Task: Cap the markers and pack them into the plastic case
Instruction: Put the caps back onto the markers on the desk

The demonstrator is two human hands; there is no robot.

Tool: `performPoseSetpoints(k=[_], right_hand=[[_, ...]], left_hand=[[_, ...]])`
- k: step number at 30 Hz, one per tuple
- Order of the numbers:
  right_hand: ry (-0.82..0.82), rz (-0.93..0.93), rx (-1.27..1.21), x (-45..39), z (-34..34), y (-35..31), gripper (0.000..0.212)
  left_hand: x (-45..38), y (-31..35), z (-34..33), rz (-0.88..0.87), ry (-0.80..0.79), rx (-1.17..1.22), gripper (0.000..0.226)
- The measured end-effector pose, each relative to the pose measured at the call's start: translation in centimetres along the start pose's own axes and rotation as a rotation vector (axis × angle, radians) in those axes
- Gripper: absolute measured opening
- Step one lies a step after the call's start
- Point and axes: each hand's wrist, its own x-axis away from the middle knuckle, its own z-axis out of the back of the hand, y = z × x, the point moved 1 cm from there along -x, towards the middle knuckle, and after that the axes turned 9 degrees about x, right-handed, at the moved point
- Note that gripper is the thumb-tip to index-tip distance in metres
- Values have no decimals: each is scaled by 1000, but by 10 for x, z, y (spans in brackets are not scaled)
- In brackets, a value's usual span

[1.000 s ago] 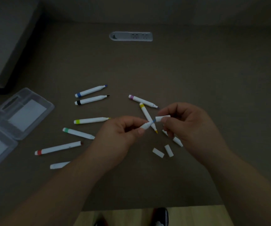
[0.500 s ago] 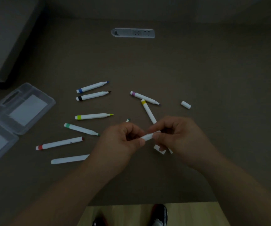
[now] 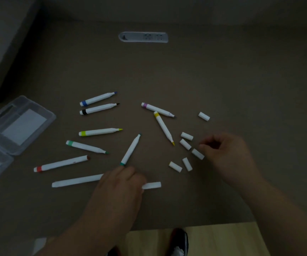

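Several uncapped white markers lie on the brown table: blue point(image 3: 98, 98), black point(image 3: 99, 109), purple point(image 3: 157, 109), yellow point(image 3: 163, 128), lime point(image 3: 101, 132), green point(image 3: 86, 146), teal point(image 3: 131, 149) and red point(image 3: 62, 163). A capped marker point(image 3: 77, 182) lies near the front. My left hand point(image 3: 119, 183) covers and holds a second capped marker point(image 3: 151, 185), laid flat on the table. Several loose white caps point(image 3: 186, 136) are scattered to the right. My right hand point(image 3: 228, 154) has loosely curled fingers whose tips touch one cap point(image 3: 198, 154). The clear plastic case point(image 3: 51, 117) lies open at the left.
A socket strip point(image 3: 143, 37) is set into the table at the back. A grey box point(image 3: 1, 43) stands at the back left. The table's front edge runs just below my arms, with wooden floor and a shoe point(image 3: 178, 241) beyond it.
The hands have parted. My left hand brought the capped marker down to the table beside the other capped one. My right hand moved right to the loose caps.
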Motion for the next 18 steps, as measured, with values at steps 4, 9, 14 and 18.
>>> performPoseSetpoints(k=[4, 9, 14, 18], right_hand=[[-49, 67, 88, 4, -16, -8, 20], [-4, 105, 76, 7, -20, -15, 20], [28, 62, 34, 4, -17, -6, 11], [22, 74, 61, 5, -15, -4, 10]], left_hand=[[-4, -9, 0, 24, 37, -18, 28], [-7, -13, 10, 76, 112, -4, 13], [-44, -14, 35, 282, 175, 35, 15], [-79, -18, 37, 471, -21, -1, 33]])
